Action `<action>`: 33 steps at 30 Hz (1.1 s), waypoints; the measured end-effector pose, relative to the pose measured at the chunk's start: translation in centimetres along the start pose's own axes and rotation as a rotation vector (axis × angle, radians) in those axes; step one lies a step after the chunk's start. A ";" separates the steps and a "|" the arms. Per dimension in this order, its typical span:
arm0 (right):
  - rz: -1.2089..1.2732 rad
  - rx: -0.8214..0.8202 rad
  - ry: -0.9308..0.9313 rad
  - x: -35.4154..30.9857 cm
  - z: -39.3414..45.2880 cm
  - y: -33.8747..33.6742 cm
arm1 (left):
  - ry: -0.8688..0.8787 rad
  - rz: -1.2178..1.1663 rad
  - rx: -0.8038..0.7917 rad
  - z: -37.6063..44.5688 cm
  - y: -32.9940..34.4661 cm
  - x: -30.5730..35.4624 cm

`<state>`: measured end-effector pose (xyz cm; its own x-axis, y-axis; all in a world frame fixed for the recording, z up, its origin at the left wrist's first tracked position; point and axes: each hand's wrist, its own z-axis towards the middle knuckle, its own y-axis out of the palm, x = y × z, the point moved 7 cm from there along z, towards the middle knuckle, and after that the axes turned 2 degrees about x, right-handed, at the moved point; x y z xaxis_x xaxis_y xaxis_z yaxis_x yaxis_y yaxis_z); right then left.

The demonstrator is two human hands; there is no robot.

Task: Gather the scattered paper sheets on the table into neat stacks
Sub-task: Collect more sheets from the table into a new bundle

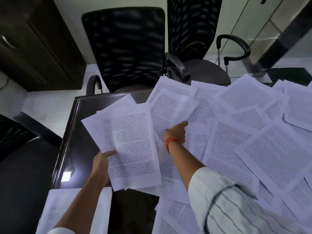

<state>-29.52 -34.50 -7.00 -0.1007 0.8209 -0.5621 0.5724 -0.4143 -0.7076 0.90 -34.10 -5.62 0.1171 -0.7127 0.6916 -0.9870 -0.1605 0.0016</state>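
Note:
Several printed white sheets lie scattered and overlapping over the dark table. My left hand grips the left edge of a gathered bundle of sheets, thumb on top, holding it above the table's left part. My right hand, with an orange band at the wrist, reaches forward and pinches a blurred sheet that is lifted off the pile just right of the bundle.
A stack of sheets lies at the table's near left corner. Two black mesh office chairs stand beyond the far edge, another chair at the left. A dark cabinet fills the upper left.

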 end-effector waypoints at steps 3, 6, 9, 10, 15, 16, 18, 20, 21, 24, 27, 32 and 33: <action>0.264 0.016 -0.077 0.1 0.3 -0.8 | 0.039 -0.014 -0.007 0.7 -0.5 0.8; 0.332 0.056 -0.162 -1.2 2.4 -2.0 | 0.041 -0.029 -0.012 1.3 -0.6 1.8; 0.188 0.070 -0.144 -2.9 5.2 -2.8 | 0.034 -0.052 -0.015 2.3 -0.5 2.4; 0.068 0.068 -0.114 -3.2 6.1 -2.7 | 0.032 -0.052 -0.025 2.4 -0.4 2.5; -0.340 0.072 -0.042 -4.3 5.6 -0.6 | 0.038 -0.036 -0.052 2.5 0.0 2.3; -0.337 0.078 -0.052 -4.6 5.7 -0.1 | 0.039 -0.039 -0.055 2.5 0.0 2.3; -0.277 0.105 -0.046 -5.3 5.9 0.1 | 0.038 -0.040 -0.055 2.8 0.0 2.3; -0.228 0.102 -0.017 -5.2 6.3 0.2 | 0.035 -0.032 -0.054 2.9 0.2 2.1; -0.201 0.084 -0.005 -5.0 6.5 0.2 | 0.036 -0.021 -0.057 2.8 0.3 2.0; -0.142 0.051 -0.013 -4.1 7.2 -0.5 | 0.048 0.000 -0.062 2.5 0.5 2.0; -0.057 0.016 -0.060 -3.3 7.7 -1.3 | 0.076 0.030 -0.079 2.0 0.8 2.3; 0.201 -0.155 -0.213 -2.5 7.2 -3.1 | 0.084 0.060 -0.079 1.7 0.3 2.0; 0.260 -0.160 -0.240 -2.4 6.9 -4.0 | 0.084 0.065 -0.076 1.6 0.2 1.9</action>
<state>-37.15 -37.49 -5.76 -0.1126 0.5734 -0.8115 0.7217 -0.5141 -0.4634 1.14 -36.55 -5.49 0.0463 -0.6598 0.7500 -0.9981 -0.0612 0.0079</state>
